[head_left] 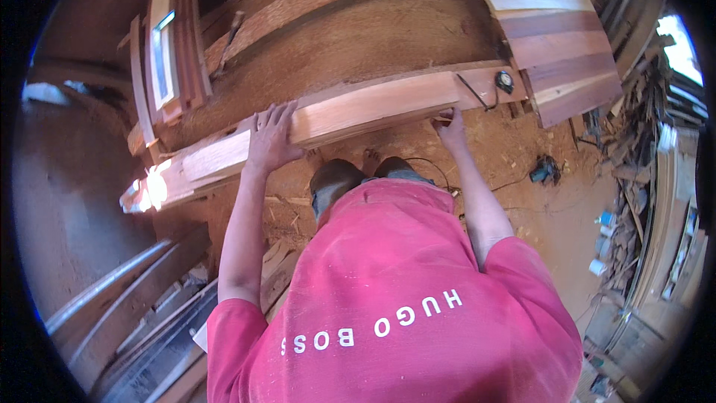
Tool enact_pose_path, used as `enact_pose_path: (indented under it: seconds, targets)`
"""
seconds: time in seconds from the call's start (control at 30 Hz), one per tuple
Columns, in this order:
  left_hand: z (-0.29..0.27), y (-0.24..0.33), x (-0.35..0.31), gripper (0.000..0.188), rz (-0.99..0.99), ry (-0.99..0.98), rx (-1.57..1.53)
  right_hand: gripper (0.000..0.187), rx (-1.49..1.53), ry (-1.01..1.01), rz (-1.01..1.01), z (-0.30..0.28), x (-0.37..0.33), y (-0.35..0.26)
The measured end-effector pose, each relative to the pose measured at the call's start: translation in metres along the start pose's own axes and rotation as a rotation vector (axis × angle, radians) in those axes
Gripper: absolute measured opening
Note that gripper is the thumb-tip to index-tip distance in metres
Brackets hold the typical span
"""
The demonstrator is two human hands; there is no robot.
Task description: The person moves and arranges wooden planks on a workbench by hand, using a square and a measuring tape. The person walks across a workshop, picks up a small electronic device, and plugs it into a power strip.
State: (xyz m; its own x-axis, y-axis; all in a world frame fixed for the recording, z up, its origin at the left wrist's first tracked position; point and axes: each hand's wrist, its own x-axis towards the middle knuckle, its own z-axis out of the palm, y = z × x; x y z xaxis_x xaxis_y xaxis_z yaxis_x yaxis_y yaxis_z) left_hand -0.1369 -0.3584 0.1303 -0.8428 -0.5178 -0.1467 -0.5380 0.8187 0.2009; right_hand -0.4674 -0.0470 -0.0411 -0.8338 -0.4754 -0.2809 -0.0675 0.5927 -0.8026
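Observation:
A long, pale wooden plank (373, 110) lies across the workbench in front of me, over other lengths of timber. My left hand (272, 138) grips it left of the middle, fingers spread over the top and thumb along the near side. At the near edge, further right, my right hand (450, 128) is closed on the plank with bent fingers; its fingertips are partly hidden. Beyond that hand, a round black tape measure (504, 80) rests by the plank's right end. Beside it lies a thin, dark bent piece (476, 92).
Striped joined boards (556, 30) stand at the far right. Upright wooden strips (168, 45) are at the far left, near a hammer-like tool (230, 41). A teal power tool (544, 170) and its cord lie on the dusty floor. Scrap timber (634, 142) fills the right side.

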Motion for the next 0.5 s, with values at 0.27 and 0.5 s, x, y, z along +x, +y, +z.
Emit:
enact_pose_path:
  seconds: [0.27, 0.5]
  targets:
    - [-0.006, -0.011, 0.005, 0.085, -0.005, -0.075, -0.091, 0.074, -0.096, 0.252, -0.276, -0.039, -0.029, -0.039]
    - [-0.023, -0.037, -0.086, 0.088, -0.323, 0.121, -0.140, 0.083, -0.620, 0.007, -0.868, -0.005, -0.041, -0.151]
